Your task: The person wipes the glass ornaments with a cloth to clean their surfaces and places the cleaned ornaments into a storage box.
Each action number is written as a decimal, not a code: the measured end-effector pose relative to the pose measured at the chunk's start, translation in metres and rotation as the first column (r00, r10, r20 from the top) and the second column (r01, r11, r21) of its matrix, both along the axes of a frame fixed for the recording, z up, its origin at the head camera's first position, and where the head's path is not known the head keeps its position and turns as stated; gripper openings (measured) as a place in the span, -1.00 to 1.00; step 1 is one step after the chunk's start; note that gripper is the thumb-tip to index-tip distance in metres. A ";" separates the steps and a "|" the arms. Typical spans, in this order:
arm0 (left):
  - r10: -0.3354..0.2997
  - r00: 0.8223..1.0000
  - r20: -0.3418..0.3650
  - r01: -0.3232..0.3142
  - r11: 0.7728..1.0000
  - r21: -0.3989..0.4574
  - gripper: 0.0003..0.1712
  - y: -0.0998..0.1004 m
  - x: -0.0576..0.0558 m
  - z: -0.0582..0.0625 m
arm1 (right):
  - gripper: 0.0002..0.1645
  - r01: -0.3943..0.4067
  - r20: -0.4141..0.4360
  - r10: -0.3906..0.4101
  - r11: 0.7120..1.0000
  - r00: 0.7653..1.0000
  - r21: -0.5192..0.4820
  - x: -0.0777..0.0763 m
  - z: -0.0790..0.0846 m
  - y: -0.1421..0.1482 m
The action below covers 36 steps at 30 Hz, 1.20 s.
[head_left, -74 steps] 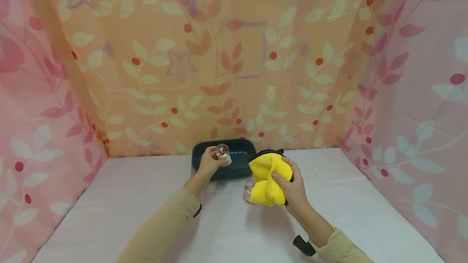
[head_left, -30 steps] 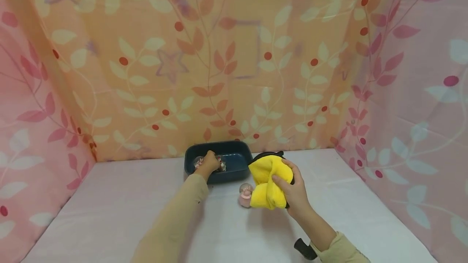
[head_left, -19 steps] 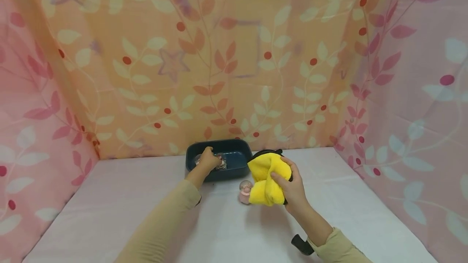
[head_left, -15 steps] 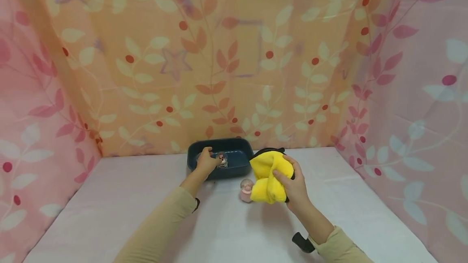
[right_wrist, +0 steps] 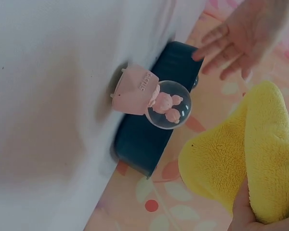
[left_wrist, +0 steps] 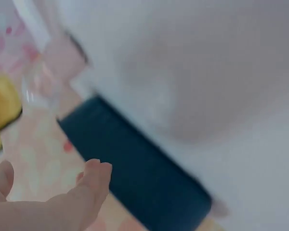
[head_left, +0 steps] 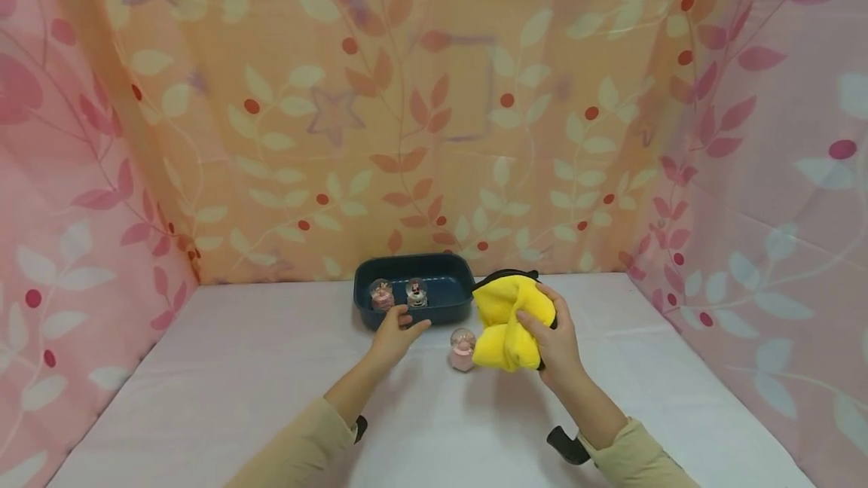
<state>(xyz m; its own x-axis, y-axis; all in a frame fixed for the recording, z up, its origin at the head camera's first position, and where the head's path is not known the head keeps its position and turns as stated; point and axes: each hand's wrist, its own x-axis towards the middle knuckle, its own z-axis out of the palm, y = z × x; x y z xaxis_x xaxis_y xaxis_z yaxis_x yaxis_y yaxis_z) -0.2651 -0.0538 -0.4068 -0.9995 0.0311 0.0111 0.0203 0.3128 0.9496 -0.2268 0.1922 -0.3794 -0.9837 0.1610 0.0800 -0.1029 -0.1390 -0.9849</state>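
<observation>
My left hand [head_left: 393, 339] hovers just in front of the dark blue tray [head_left: 447, 315], fingers relaxed and holding nothing. Inside the tray two small snow globes stand side by side: a pink-based snow globe [head_left: 383, 297] at the left and a white-based snow globe [head_left: 417, 294] near the middle. My right hand [head_left: 561, 337] grips a bunched yellow cloth [head_left: 505, 322] with a black edge, raised over the table. Between the hands, another pink snow globe [head_left: 463, 352] stands upright on the table; the right wrist view shows its clear dome and pink figures [right_wrist: 166, 107].
The table has a white cover [head_left: 271, 367]. Floral curtains [head_left: 407, 96] close off the back and both sides, and the tray stands close to the back one. Dark straps [head_left: 568, 446] show at both wrists.
My left hand set the white-based snow globe down in the tray, let go and drew back towards me. The right hand keeps its grip on the yellow cloth, almost unmoved.
</observation>
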 end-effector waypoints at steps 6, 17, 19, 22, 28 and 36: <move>-0.057 0.996 0.062 0.059 0.998 -0.038 -0.13 0.016 0.018 -0.017 | -0.28 -0.001 0.016 0.001 1.000 1.000 0.002 0.001 0.003 0.006; -0.065 0.996 0.053 0.071 0.991 -0.111 -0.03 0.039 0.026 -0.040 | -0.30 0.002 0.015 -0.002 1.000 1.000 -0.011 0.004 0.004 0.013; -0.053 0.996 0.071 0.062 0.989 -0.134 -0.05 0.044 0.024 -0.043 | -0.30 0.001 0.009 -0.001 1.000 1.000 -0.019 0.004 0.004 0.014; -0.015 0.996 0.088 0.030 0.986 -0.165 -0.07 0.050 0.021 -0.043 | -0.30 -0.003 0.000 0.003 1.000 1.000 -0.025 0.004 0.003 0.016; 0.060 0.985 0.165 -0.023 0.976 -0.216 -0.10 0.061 0.011 -0.043 | -0.29 -0.006 0.003 0.006 1.000 1.000 -0.027 0.003 0.001 0.018; 0.077 0.967 0.245 0.006 0.947 -0.322 -0.16 0.070 0.000 -0.035 | -0.31 0.011 0.008 -0.011 0.999 1.000 -0.036 0.003 0.001 0.021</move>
